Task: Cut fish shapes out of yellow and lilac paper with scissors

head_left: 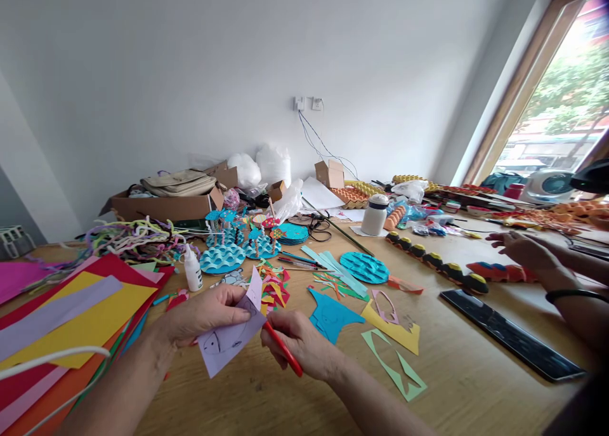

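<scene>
My left hand (216, 312) pinches a piece of lilac paper (221, 353) that has a fish outline drawn on it in dark lines. Red-handled scissors (285, 350) are gripped in my right hand (302, 344), at the paper's right edge; their blades are mostly hidden behind the sheet and fingers. Just beyond my hands lie small coloured paper scraps (273, 287). Blue paper (330, 315), a yellow offcut (397, 331) and a green offcut (394, 366) with cut-out gaps rest to the right of my right hand.
Coloured sheets (95, 309) are stacked at left, near a white glue bottle (193, 268). Blue wavy discs (222, 258) stand behind. A black phone-like slab (509, 334) lies at right, close to another person's hands (523, 255). A white jar (375, 215) stands farther back.
</scene>
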Demonstrator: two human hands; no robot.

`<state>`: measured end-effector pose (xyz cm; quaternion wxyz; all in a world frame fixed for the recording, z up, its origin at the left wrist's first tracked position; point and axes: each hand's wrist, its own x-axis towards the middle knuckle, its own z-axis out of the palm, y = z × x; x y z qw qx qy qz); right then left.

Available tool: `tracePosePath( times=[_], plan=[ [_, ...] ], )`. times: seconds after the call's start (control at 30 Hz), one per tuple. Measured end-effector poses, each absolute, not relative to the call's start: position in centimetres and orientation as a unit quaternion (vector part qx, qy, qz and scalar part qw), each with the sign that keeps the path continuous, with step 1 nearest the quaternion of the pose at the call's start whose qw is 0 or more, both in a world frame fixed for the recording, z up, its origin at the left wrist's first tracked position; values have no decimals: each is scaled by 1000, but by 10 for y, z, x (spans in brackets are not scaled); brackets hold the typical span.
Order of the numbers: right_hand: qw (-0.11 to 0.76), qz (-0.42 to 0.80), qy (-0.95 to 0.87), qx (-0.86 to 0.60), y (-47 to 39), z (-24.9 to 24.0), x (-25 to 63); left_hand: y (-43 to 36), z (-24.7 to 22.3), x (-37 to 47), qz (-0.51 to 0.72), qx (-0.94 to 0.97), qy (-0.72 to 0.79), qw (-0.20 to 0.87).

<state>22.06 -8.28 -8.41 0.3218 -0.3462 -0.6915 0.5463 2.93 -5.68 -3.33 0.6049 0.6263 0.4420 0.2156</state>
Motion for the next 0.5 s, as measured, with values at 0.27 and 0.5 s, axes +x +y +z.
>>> tracePosePath(
  times=[0.27, 0.5],
  plan=[
    [295, 572, -688, -337, -83, -81, 224, -58, -35, 27, 190, 638, 420, 617],
    [301, 518, -726, -337, -84, -77, 225, -58, -31, 27, 181, 645, 433, 603]
  ],
)
